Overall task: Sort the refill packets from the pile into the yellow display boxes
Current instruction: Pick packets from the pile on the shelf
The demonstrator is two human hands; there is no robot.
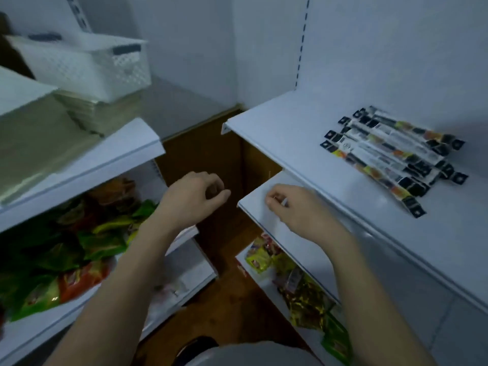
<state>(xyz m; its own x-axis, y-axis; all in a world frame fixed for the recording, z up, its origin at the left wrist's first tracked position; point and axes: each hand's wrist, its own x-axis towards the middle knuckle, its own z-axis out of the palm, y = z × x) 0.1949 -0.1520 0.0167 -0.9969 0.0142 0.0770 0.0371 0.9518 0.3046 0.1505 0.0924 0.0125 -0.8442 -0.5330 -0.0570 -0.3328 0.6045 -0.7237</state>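
A pile of several long, narrow refill packets [390,154] with black ends and coloured prints lies fanned out on the upper right white shelf [277,128]. No yellow display box is in view. My left hand [195,196] hangs over the gap between the two shelf units, its fingers loosely curled and holding nothing. My right hand [293,207] hovers over the left end of the middle right shelf [253,204], also loosely curled, with nothing visibly in it. Both hands are well left of and below the pile. The picture is motion-blurred.
A white perforated basket [87,64] sits on stacked flat packs at the top left. Green and orange snack bags [66,249] fill the left shelf. Yellow and gold packets [298,283] lie on the lower right shelf. A brown wooden floor [219,294] shows between the units.
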